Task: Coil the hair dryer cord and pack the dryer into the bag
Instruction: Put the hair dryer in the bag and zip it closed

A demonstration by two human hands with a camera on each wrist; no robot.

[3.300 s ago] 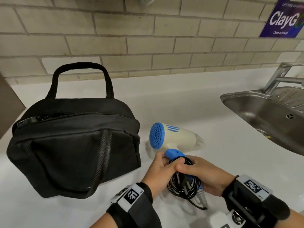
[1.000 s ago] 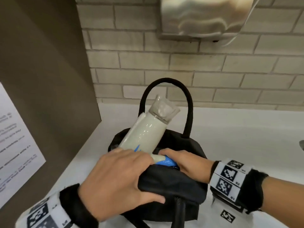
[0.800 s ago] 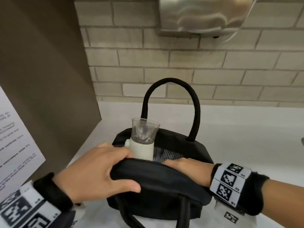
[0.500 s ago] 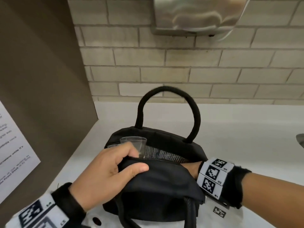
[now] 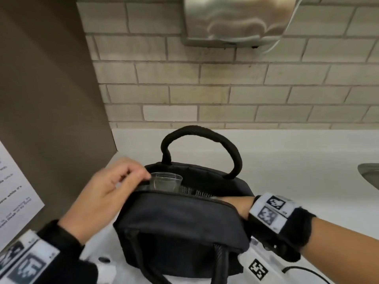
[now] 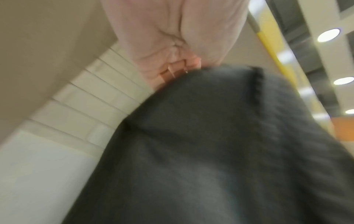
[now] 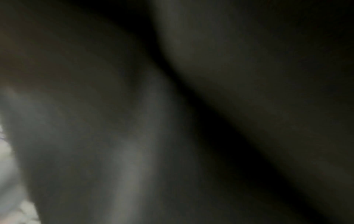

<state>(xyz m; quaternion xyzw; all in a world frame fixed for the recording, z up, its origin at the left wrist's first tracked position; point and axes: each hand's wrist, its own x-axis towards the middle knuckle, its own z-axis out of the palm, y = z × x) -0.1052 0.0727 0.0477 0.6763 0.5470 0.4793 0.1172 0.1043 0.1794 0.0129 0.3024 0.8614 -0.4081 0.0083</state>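
The black bag [image 5: 180,226] stands open on the white counter [image 5: 297,160], one handle [image 5: 201,138] upright. Only the hair dryer's clear nozzle [image 5: 166,182] pokes out of the opening at its left end; the body and cord are hidden inside. My left hand [image 5: 141,177] is at the bag's left rim beside the nozzle. In the left wrist view its fingers [image 6: 178,66] curl onto the edge of the bag's fabric [image 6: 220,144]. My right hand is inside the bag and only its wrist [image 5: 240,203] shows. The right wrist view is dark.
A brown partition [image 5: 47,89] with a printed sheet [image 5: 14,193] closes off the left side. A metal hand dryer [image 5: 235,19] hangs on the brick wall above. The sink's edge [image 5: 369,175] shows at far right. A thin black cable [image 5: 303,270] lies on the counter at lower right.
The dryer has sunk nozzle-up into the bag until only the clear nozzle shows. My right hand went deeper inside. My left hand shifted from the front rim to the left end of the opening.
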